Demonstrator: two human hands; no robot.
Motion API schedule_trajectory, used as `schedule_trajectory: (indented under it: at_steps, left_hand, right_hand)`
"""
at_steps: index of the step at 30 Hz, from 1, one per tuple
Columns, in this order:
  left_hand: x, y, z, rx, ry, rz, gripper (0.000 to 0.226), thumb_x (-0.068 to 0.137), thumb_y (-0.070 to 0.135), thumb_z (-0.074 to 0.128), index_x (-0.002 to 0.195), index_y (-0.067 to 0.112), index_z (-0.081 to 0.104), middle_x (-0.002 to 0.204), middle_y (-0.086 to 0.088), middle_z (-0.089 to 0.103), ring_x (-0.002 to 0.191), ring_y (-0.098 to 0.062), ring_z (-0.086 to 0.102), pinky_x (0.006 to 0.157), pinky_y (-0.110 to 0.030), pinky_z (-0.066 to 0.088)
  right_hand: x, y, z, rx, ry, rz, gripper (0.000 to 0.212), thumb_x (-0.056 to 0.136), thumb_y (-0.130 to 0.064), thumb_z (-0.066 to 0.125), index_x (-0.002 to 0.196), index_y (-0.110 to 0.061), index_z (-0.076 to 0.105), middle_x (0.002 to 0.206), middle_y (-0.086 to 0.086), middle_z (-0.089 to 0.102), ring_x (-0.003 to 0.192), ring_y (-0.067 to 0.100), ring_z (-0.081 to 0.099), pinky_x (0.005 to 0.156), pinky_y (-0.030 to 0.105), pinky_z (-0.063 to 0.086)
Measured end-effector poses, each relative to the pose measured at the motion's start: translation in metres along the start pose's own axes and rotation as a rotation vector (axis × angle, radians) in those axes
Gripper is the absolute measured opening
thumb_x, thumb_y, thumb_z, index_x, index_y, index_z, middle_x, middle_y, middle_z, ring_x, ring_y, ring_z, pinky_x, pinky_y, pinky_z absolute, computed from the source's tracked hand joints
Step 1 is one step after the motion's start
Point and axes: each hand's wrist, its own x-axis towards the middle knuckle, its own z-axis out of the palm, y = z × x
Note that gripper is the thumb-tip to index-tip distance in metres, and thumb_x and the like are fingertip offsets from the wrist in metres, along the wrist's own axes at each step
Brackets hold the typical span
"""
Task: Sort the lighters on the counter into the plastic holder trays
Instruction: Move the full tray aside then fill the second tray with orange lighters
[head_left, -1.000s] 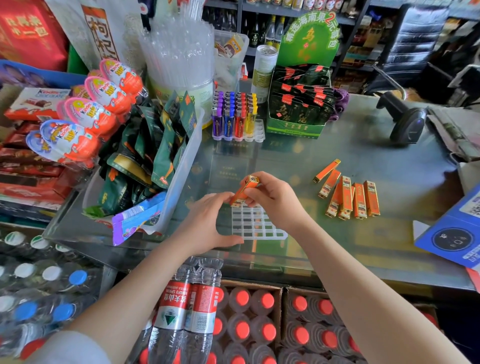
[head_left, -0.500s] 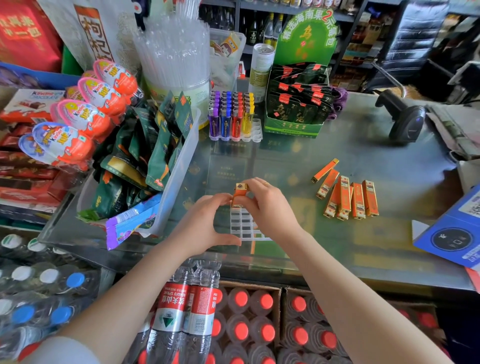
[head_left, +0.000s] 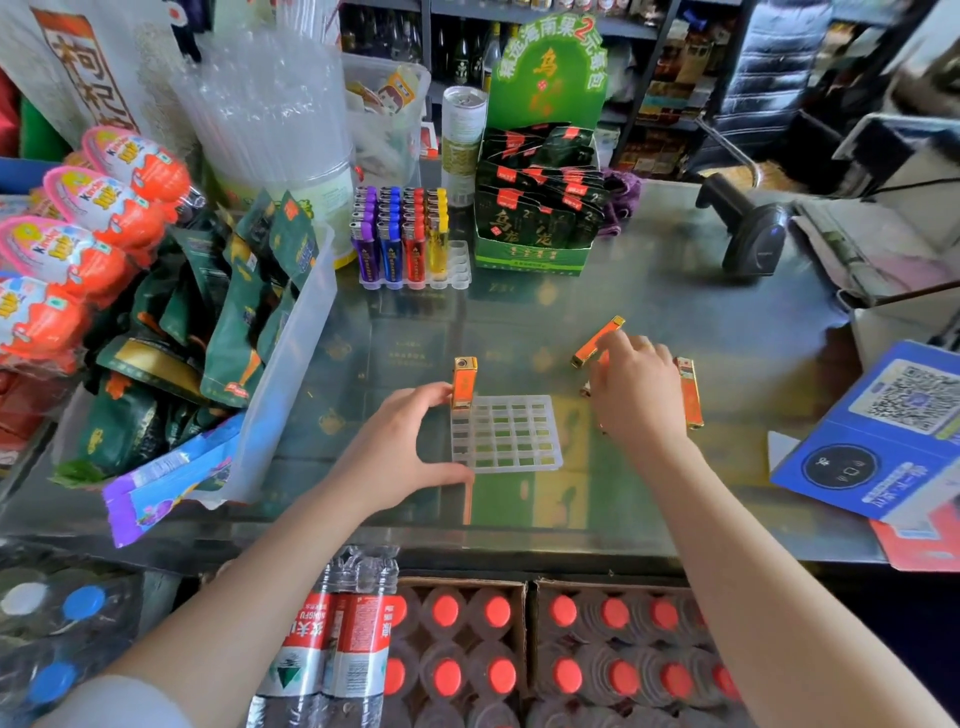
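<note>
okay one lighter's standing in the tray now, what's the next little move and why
Probably close the right hand on one of the loose orange lighters under it and carry it to the clear tray. Only one lighter stands there, in the far left corner cell, the left hand steadies the tray, and the neighbouring cells look empty.

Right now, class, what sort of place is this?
Most likely a small shop's checkout counter: a barcode scanner on the glass counter, chocolate eggs on display, and crates of bottled drinks below.

Barcode scanner, bottled water
</note>
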Motion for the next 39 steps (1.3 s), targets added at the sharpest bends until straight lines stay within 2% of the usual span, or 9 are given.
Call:
schedule_trajectory:
  at_steps: [9, 16, 19, 22, 25, 29, 33, 36, 39]
  left_hand:
    - [0.0, -0.001, 0.001, 0.029, 0.022, 0.004, 0.09, 0.061, 0.047, 0.077, 0.136, 0.029, 0.03, 0.137, 0.007, 0.038, 0.12, 0.0, 0.035, 0.104, -0.027, 0.03]
    - [-0.004, -0.002, -0.003, 0.044, 0.032, 0.008, 0.09, 0.062, 0.047, 0.076, 0.137, 0.028, 0.03, 0.137, 0.008, 0.038, 0.118, 0.001, 0.033, 0.1, -0.023, 0.027]
    - [-0.009, -0.004, -0.007, 0.056, 0.036, 0.002, 0.089, 0.062, 0.047, 0.076, 0.136, 0.027, 0.031, 0.137, 0.008, 0.038, 0.113, 0.005, 0.03, 0.1, -0.023, 0.027]
    - [-0.013, -0.005, -0.008, 0.056, 0.048, -0.003, 0.088, 0.062, 0.046, 0.077, 0.135, 0.027, 0.032, 0.137, 0.005, 0.04, 0.12, -0.002, 0.035, 0.101, -0.025, 0.029]
    - [-0.017, -0.006, -0.009, 0.065, 0.042, -0.005, 0.087, 0.063, 0.044, 0.077, 0.135, 0.026, 0.032, 0.136, 0.005, 0.041, 0.123, -0.007, 0.036, 0.101, -0.025, 0.029]
    - [-0.026, -0.012, -0.009, 0.05, 0.056, 0.008, 0.088, 0.061, 0.045, 0.078, 0.135, 0.026, 0.033, 0.135, 0.005, 0.043, 0.118, -0.002, 0.036, 0.101, -0.026, 0.031]
    - [-0.031, -0.014, -0.007, 0.034, 0.078, 0.019, 0.089, 0.061, 0.043, 0.079, 0.136, 0.024, 0.034, 0.135, 0.005, 0.044, 0.11, 0.005, 0.032, 0.098, -0.02, 0.028]
    - [-0.031, -0.015, -0.006, 0.019, 0.085, 0.012, 0.091, 0.06, 0.043, 0.079, 0.136, 0.023, 0.034, 0.135, 0.003, 0.044, 0.111, 0.003, 0.034, 0.097, -0.02, 0.027]
    - [-0.031, -0.017, -0.007, 0.002, 0.081, -0.005, 0.092, 0.059, 0.043, 0.079, 0.136, 0.022, 0.034, 0.136, 0.002, 0.044, 0.119, -0.003, 0.039, 0.099, -0.023, 0.029]
  right_hand:
    - [0.031, -0.023, 0.012, -0.213, -0.137, -0.046, 0.031, 0.094, -0.032, 0.042, 0.111, -0.008, 0.051, 0.12, 0.023, 0.051, 0.111, 0.038, 0.045, 0.087, 0.042, 0.041]
    - [0.028, -0.032, 0.016, -0.162, -0.151, -0.112, 0.028, 0.096, -0.025, 0.043, 0.117, -0.008, 0.047, 0.107, 0.02, 0.052, 0.105, 0.037, 0.048, 0.067, 0.038, 0.039]
    - [0.028, -0.038, 0.014, -0.079, -0.142, -0.098, 0.01, 0.093, -0.008, 0.045, 0.103, -0.005, 0.044, 0.1, 0.021, 0.057, 0.094, 0.037, 0.055, 0.06, 0.035, 0.037]
    - [0.028, -0.05, 0.006, -0.021, -0.234, -0.076, 0.018, 0.086, -0.002, 0.051, 0.1, -0.005, 0.041, 0.093, 0.019, 0.061, 0.081, 0.037, 0.06, 0.056, 0.035, 0.04]
    - [0.02, -0.056, 0.002, 0.102, -0.329, -0.125, 0.031, 0.078, -0.011, 0.058, 0.107, -0.005, 0.049, 0.093, 0.014, 0.062, 0.079, 0.033, 0.06, 0.063, 0.037, 0.051]
    - [-0.003, -0.052, -0.005, 0.48, -0.191, -0.128, 0.014, 0.079, -0.012, 0.056, 0.093, -0.011, 0.057, 0.082, 0.008, 0.065, 0.072, 0.028, 0.06, 0.066, 0.039, 0.054]
    - [-0.027, -0.052, -0.011, 0.865, -0.247, -0.191, 0.013, 0.085, -0.004, 0.058, 0.094, -0.011, 0.062, 0.095, -0.003, 0.069, 0.088, 0.012, 0.066, 0.081, 0.023, 0.053]
    - [-0.041, -0.056, -0.006, 0.919, -0.349, -0.225, 0.016, 0.085, -0.004, 0.059, 0.098, -0.009, 0.067, 0.098, -0.007, 0.069, 0.089, 0.006, 0.065, 0.082, 0.019, 0.053]
    - [-0.047, -0.062, 0.001, 0.929, -0.36, -0.183, 0.013, 0.085, -0.003, 0.06, 0.096, -0.006, 0.066, 0.09, 0.001, 0.07, 0.079, 0.006, 0.066, 0.077, 0.019, 0.054]
